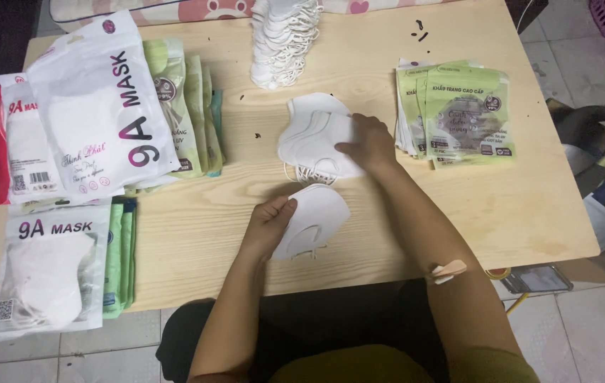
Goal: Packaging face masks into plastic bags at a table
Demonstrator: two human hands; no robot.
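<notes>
The left hand [268,221] pinches the edge of a folded white mask [314,220] that lies flat on the tabletop [501,206] near its front edge; the grip is closed on that mask, thumb on top. The right hand [368,142] rests palm down on a small fanned pile of masks [309,138] just behind the first one, fingers pressed on the top sheet; whether it truly grasps one or only presses is hard to tell. Ear loops trail out from under the pile toward the single mask. Farther back, at mid-table, stands a tall leaning stack of masks [281,39]. To the right of the right hand lies a bundle of green pouches [458,113], close beside it but apart. On the left side are large white bags [93,106] overlapping more green packets [189,106], and nearer the front corner another white bag [47,273] lies over green packets. A few dark specks dot the wood.
</notes>
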